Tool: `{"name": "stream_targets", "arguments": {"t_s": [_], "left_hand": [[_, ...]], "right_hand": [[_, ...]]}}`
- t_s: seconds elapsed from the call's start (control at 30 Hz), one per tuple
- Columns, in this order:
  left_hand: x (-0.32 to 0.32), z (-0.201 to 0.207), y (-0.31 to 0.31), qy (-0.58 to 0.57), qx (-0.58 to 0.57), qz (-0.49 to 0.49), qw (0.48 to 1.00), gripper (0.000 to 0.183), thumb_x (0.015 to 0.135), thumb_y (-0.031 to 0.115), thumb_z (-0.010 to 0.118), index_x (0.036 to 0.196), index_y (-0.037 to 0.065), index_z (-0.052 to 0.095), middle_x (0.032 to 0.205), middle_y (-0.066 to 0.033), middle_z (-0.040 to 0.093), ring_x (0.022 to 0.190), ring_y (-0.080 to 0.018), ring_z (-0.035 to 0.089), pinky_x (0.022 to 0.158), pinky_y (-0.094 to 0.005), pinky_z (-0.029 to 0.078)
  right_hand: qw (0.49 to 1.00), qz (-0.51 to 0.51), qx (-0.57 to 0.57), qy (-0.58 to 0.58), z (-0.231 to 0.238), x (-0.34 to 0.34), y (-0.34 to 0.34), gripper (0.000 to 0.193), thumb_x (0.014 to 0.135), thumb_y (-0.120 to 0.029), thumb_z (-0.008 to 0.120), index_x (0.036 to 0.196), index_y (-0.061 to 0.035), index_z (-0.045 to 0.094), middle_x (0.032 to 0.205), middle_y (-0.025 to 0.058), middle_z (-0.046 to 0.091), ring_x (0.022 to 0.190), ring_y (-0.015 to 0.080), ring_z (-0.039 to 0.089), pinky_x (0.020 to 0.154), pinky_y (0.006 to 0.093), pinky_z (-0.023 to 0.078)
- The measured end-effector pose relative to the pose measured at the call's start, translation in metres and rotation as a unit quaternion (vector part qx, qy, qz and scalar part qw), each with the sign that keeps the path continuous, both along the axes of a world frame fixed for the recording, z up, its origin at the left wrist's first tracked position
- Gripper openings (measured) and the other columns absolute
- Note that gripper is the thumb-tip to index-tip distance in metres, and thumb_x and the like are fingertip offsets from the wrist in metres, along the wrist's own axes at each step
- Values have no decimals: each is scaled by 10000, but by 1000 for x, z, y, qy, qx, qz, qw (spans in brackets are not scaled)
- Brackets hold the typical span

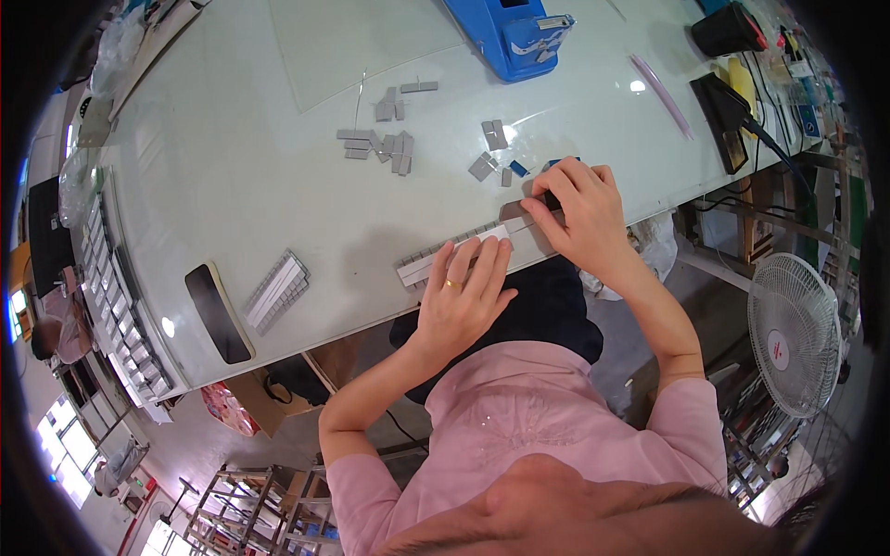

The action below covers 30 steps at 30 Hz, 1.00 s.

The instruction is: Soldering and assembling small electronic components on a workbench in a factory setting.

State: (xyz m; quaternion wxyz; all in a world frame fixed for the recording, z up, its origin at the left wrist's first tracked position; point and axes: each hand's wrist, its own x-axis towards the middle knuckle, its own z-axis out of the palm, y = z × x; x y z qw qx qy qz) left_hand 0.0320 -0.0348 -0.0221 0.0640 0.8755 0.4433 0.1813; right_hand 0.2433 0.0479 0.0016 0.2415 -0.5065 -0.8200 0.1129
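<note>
My left hand [464, 301] lies with its fingers stretched out flat across a long strip [417, 270], white along the middle with small grey pieces along its edges. It presses the strip down near the table's front edge. At the strip's right end my right hand [586, 218] is curled, thumb towards the fingers, around something dark that the fingers mostly hide. A flat grey piece [512, 210] lies beside its thumb. Just beyond are small grey rectangular pieces [495, 135] and a small blue piece [519, 169].
More grey pieces [401, 153] are scattered farther back. A similar strip [277, 291] and a phone [219, 313] lie to the left, by a row of white pieces [120, 301]. A blue tape dispenser [505, 42] stands at the back. A fan [795, 335] is at right.
</note>
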Motion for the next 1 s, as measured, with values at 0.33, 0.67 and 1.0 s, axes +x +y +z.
{"name": "stream_targets", "arguments": {"t_s": [0.33,0.67,1.0], "left_hand": [[-1,-6,0,7,11,-4,1000,608,809,358,759,1309,45,611,1325,-93,548,1247,-280,469,1031,-492,444],[0,-9,-1,4,23,-1,1000,614,796,344,764,1310,44,609,1325,-92,552,1255,-275,470,1036,-486,439],[-8,-6,-5,-27,21,1,999,575,769,320,790,1257,51,647,1288,-97,593,1227,-271,533,1041,-478,423]], "right_hand": [[1000,14,-15,-6,3,-8,-3,182,826,-193,752,898,-117,603,857,-7,585,745,194,574,722,351,367],[1000,-20,4,-5,-1,-4,-5,188,848,-215,740,888,-133,576,839,-22,543,762,175,562,732,357,371],[995,85,12,-56,14,22,-26,272,753,-110,790,942,-76,597,936,47,587,769,227,614,608,336,453]]}}
